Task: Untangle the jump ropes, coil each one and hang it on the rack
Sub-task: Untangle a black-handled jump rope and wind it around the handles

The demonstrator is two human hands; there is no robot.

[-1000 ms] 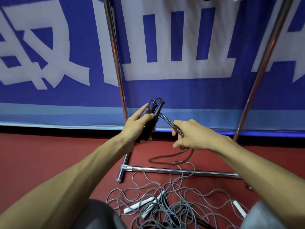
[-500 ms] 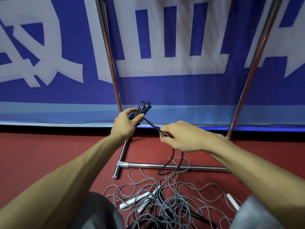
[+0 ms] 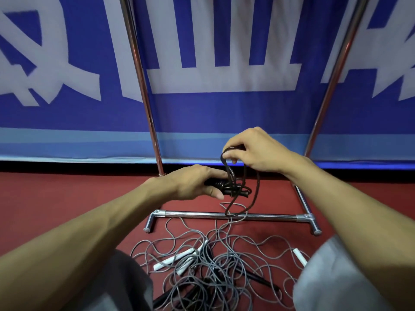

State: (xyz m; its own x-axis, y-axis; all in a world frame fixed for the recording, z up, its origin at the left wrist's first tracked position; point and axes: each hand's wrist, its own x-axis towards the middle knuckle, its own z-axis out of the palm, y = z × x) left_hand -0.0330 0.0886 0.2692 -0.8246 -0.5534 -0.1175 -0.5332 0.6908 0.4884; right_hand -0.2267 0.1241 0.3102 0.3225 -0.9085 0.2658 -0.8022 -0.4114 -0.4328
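Two black handles (image 3: 234,192) are gripped level in the left hand (image 3: 190,182), ends pointing right; the cord loop (image 3: 228,169) is pinched just above them by the right hand (image 3: 258,151), slack hanging to the rack's base bar (image 3: 190,213).

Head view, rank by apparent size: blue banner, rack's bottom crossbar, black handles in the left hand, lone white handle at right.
1. Blue banner
2. Rack's bottom crossbar
3. Black handles and lone white handle: unranked, because the black pair is nearer and partly hidden by the left hand.
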